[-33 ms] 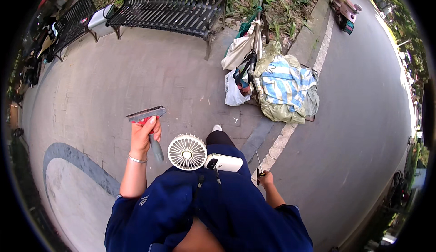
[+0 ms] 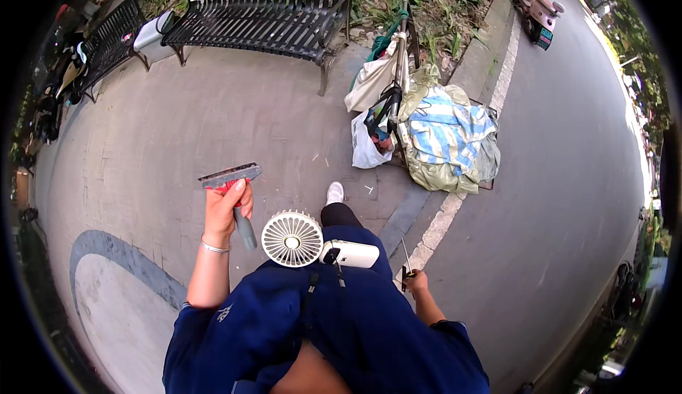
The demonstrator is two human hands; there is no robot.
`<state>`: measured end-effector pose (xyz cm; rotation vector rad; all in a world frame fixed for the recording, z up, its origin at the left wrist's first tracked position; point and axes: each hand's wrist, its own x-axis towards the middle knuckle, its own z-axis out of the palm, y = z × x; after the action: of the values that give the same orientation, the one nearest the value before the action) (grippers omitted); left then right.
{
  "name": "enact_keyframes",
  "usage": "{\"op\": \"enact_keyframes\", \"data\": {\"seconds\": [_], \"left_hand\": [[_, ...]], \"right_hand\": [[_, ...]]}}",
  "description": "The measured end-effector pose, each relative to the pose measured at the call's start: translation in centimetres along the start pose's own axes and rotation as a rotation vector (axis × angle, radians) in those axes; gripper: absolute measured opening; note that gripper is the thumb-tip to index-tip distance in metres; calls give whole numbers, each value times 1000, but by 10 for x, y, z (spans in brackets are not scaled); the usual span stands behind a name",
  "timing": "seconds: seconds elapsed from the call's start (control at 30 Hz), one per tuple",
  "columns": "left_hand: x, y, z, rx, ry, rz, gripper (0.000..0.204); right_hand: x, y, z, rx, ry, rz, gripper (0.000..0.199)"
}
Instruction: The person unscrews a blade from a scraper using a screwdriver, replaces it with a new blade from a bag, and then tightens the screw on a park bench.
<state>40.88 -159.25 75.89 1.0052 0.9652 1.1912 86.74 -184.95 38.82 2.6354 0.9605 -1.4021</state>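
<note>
My left hand (image 2: 229, 206) is closed round a scraper with a grey handle (image 2: 246, 231), a red neck and a wide flat dark head (image 2: 231, 175). It is raised over the pavement at my left. Low on the right, my right hand (image 2: 418, 281) is closed on a thin metal-shafted tool (image 2: 407, 254) with a black and yellow part at the grip. Its shaft points up and away from me; its exact kind is too small to tell. A white round fan (image 2: 292, 240) and a white phone (image 2: 355, 254) hang at my front, between the hands.
Ahead on the right stands a cart (image 2: 403, 46) carrying bags and a blue-and-white striped sheet (image 2: 444, 130). Black metal benches (image 2: 259, 28) line the far left, with a pale box (image 2: 153, 28) between them. A pink scooter (image 2: 540, 11) is on the road (image 2: 561, 152).
My white shoe has come forward into fuller view ahead of me. The benches, cart and scooter have shifted slightly in view. Both hands keep their holds, almost unmoved.
</note>
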Motion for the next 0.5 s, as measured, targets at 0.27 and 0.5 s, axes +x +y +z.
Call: {"op": "enact_keyframes", "data": {"seconds": [0.27,0.5], "left_hand": [[250,-12,-18,216,-179,-54,21],[438,-34,10,641,-299,-216,21]], "right_hand": [[76,-159,27,213,-179,208,32],[75,-274,-12,743,-124,338,15]]}}
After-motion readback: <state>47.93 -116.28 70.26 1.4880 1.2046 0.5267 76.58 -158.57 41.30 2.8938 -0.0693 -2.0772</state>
